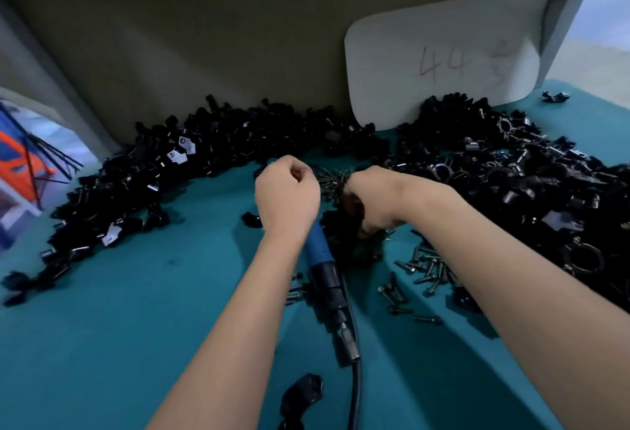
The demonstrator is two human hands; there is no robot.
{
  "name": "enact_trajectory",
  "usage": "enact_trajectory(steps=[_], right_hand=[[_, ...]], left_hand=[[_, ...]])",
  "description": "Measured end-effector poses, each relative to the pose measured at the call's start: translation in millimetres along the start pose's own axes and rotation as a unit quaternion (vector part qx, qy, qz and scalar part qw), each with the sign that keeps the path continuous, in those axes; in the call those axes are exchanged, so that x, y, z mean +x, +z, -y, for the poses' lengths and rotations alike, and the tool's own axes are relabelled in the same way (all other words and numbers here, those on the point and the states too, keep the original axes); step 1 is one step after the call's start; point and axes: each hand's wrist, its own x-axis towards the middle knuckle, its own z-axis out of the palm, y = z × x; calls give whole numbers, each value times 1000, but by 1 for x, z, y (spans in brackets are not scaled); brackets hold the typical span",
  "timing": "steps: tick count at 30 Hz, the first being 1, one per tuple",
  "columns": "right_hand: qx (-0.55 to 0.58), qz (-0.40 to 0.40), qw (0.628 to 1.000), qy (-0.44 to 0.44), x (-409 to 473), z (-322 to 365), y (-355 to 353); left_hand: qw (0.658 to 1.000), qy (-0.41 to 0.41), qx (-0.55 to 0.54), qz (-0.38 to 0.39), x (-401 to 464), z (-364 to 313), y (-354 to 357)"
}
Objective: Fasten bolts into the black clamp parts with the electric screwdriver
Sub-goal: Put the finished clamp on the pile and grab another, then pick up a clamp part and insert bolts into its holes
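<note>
My left hand point(288, 192) grips the blue body of the electric screwdriver point(324, 269), whose black rear end and cable run back toward me. My right hand point(370, 201) is bent down at the wrist, its fingers curled over a black clamp part point(344, 225) right beside the screwdriver; the fingertips are hidden. Loose dark bolts point(428, 267) lie on the teal table just right of my right forearm, and more bolts point(332, 179) show between my hands. The screwdriver's tip is hidden under my hands.
Black clamp parts form a long heap at the left and back point(153, 184) and a bigger heap at the right point(531, 184). A white card marked 44 point(443, 57) leans on the grey back panel. One black part point(301, 395) lies near the cable on the teal table point(119, 327).
</note>
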Motion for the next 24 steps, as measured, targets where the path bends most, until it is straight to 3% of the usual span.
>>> enact_trajectory(steps=[6, 9, 13, 16, 20, 24], right_hand=[[57, -4, 998, 6, 7, -7, 0], [73, 17, 997, 12, 10, -3, 1], [80, -12, 996, 35, 16, 7, 6], [103, -19, 993, 62, 15, 7, 5], [208, -102, 965, 120, 5, -4, 7], [312, -246, 903, 162, -7, -11, 12]], left_hand=[[995, -39, 80, -51, 28, 46, -23], [988, -86, 125, -6, 48, 66, -29], [986, -65, 131, 76, 67, 74, -23], [989, -51, 126, 58, 72, 73, -18], [992, -83, 97, -7, 71, 71, -19], [985, -118, -76, -102, 55, 61, -28]])
